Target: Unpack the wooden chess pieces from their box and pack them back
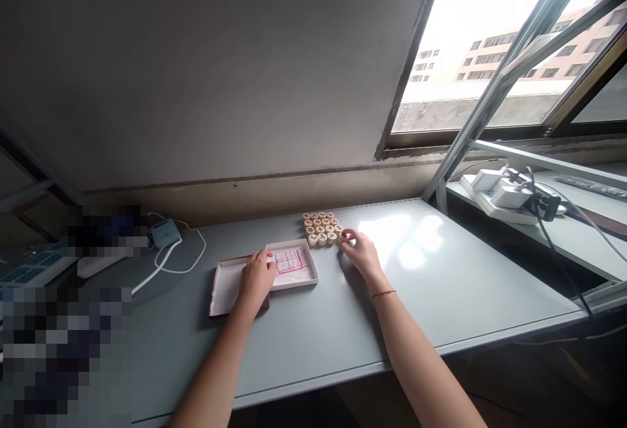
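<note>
My right hand point(363, 255) is closed, its thumb and fingertips pinching a round wooden Chinese chess piece point(344, 237) at the right end of the front row. Beside it stands a tight block of several more Chinese chess pieces point(321, 223), with dark or red characters on their tops. At the left wall of a shallow white box point(313, 282), my left hand point(257, 278) has its fingers bent over the rim. Pink grid lines mark the bottom of that box. A second shallow box point(215, 286), brown outside and pale inside, lies to the left, partly hidden by this hand.
Both boxes and the pieces are on a grey desk point(313, 336) against a wall. A pale blue adapter point(165, 234) with white cables sits at the left. On the adjoining surface at the right is a power strip point(494, 199) with plugs, behind a metal post point(441, 196).
</note>
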`<state>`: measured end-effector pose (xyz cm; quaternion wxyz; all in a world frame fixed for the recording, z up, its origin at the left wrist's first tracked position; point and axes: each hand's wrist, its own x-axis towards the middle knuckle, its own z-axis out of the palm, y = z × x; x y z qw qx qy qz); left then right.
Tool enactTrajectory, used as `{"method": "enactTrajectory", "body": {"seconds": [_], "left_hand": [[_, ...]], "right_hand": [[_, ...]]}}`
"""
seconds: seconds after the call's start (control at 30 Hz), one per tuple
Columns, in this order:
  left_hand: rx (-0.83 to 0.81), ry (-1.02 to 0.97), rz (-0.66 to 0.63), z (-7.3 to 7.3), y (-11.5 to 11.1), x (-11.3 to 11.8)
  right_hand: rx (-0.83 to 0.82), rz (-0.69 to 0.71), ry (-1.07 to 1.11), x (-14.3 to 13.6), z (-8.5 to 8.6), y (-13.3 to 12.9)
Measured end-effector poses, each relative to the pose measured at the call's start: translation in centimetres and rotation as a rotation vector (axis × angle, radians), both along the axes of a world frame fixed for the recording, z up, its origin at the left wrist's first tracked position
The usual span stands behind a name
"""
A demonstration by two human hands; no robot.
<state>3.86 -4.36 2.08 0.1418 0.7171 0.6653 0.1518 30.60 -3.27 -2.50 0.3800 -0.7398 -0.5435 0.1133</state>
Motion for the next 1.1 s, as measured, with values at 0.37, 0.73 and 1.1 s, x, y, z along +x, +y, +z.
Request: {"method": "enactTrajectory", "body": {"seconds": [0.37, 0.73, 1.1], "left_hand": [[0.047, -0.045, 0.055, -1.2, 1.0, -0.2], [0.033, 0.175, -0.112, 1.7, -3.3, -1.2], [0.205, 0.297, -0.306, -1.7, -2.9, -2.6]], "right_hand": [[0.019, -0.002, -0.054, -0.2, -0.2, 0.1], [0.252, 0.472, -0.311, -6.9, 3.4, -1.1], [-0.186, 0.549, -0.518, -12.8, 4.3, 1.5]]}}
